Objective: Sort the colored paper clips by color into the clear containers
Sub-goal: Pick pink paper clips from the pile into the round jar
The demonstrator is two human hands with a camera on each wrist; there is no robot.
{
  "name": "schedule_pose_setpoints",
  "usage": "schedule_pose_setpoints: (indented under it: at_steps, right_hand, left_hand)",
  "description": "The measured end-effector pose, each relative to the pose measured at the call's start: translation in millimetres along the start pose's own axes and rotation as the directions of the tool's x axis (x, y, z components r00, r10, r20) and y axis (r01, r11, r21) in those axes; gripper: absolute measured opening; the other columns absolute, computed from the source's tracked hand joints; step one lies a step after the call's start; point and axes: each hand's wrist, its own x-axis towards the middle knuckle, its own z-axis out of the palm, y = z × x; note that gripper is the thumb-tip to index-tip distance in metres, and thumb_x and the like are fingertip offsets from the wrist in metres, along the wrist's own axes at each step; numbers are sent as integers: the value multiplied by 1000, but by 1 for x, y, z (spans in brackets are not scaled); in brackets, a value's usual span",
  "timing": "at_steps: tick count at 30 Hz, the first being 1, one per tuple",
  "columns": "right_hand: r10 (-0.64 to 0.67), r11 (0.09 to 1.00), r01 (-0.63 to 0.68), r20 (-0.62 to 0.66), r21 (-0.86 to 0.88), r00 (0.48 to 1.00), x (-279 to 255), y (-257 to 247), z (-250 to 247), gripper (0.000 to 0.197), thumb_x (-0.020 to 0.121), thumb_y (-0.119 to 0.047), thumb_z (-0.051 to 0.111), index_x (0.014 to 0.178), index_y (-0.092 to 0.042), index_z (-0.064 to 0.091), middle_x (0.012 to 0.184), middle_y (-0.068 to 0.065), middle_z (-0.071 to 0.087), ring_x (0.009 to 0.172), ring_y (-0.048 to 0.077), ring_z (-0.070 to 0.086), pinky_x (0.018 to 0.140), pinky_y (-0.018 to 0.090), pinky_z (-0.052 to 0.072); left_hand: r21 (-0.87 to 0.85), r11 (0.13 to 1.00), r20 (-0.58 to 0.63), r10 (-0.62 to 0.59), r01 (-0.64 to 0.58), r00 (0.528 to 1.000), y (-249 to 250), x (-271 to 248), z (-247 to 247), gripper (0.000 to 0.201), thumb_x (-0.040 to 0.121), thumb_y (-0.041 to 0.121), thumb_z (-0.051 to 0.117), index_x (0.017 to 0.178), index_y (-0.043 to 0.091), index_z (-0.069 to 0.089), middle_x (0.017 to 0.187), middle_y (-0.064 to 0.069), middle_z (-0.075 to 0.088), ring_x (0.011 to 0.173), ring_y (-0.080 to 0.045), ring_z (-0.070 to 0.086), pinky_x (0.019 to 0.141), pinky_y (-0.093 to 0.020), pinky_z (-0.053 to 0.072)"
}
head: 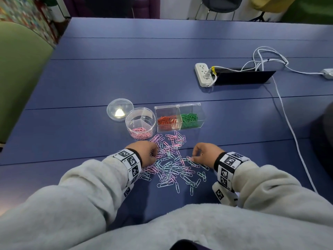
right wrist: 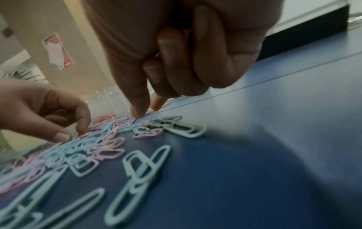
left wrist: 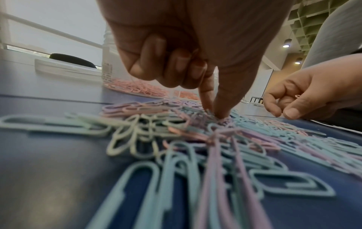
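A loose pile of pastel pink, blue and lilac paper clips (head: pixel 173 165) lies on the blue table between my hands. My left hand (head: pixel 154 156) pinches into the pile's left side with thumb and forefinger (left wrist: pixel 214 111), its other fingers curled, and a pink clip (right wrist: pixel 58 112) is tucked in its palm. At the pile's right edge my right hand (head: pixel 193 157) pinches at a clip on the table (right wrist: pixel 146 110) and holds a pink clip (left wrist: pixel 297 96) in its curled fingers. Behind the pile, the round clear container (head: pixel 152 121) holds pink clips. The rectangular clear box (head: pixel 201 114) holds orange and green clips.
The round lid (head: pixel 111 107) lies left of the round container. A white power strip (head: pixel 202 73) with trailing cables (head: pixel 288 123) sits at the back right beside a black cable slot (head: pixel 243 77). A green chair (head: pixel 19 69) stands at the table's left edge.
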Motion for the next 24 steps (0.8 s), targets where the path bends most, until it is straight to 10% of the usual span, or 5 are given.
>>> schedule_pose_setpoints:
  at_steps: [16,24]
  right_hand:
    - [-64,990,77,113,-115,992,-9,5,-1,17,83,-24,64,70,-30,54,75,-14,54,78,11,55,69,22,43]
    - [-62,994,62,7,-87,998,-2,-8,-7,14,86,-38,64,89,-27,55,87,-10,55,84,13,55,73,26,45]
  left_hand:
    - [96,995,-13,-4,5,1000,10,6,-1,9,84,28,54,86,22,60,88,3,63,80,-17,58,65,-27,45]
    - [-171,985,-80,-27,13,996,3,4,-3,8,87,22,49,82,17,49,81,-1,57,76,-21,55,71,-32,48]
